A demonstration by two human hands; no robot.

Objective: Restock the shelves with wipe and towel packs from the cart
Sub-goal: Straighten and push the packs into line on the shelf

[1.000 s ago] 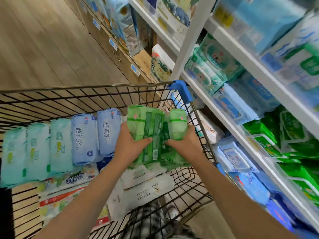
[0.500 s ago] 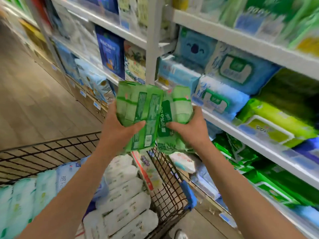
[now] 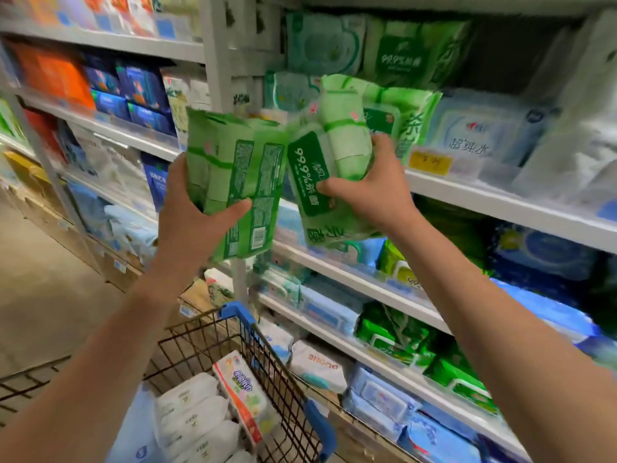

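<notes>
My left hand (image 3: 195, 212) grips a green wipe pack (image 3: 233, 175), its back with the barcode facing me. My right hand (image 3: 374, 192) grips a second green wipe pack (image 3: 320, 172) marked 99.9%. Both packs are raised side by side in front of an upper shelf (image 3: 484, 195), close to the matching green packs (image 3: 404, 118) that stand there. The wire cart (image 3: 267, 359) with blue corners is below my arms. It holds white packs (image 3: 193, 416) and a colourful pack (image 3: 243, 392).
A white upright post (image 3: 217, 71) divides the shelving. Blue and white packs (image 3: 480, 132) fill the shelf to the right. Lower shelves (image 3: 374, 359) hold green and blue packs. Orange and blue boxes (image 3: 83, 81) fill the left bay. The aisle floor (image 3: 43, 295) lies to the left.
Both hands have lifted the two green packs out of the cart and up to the upper shelf. My view has swung from the cart to the shelving.
</notes>
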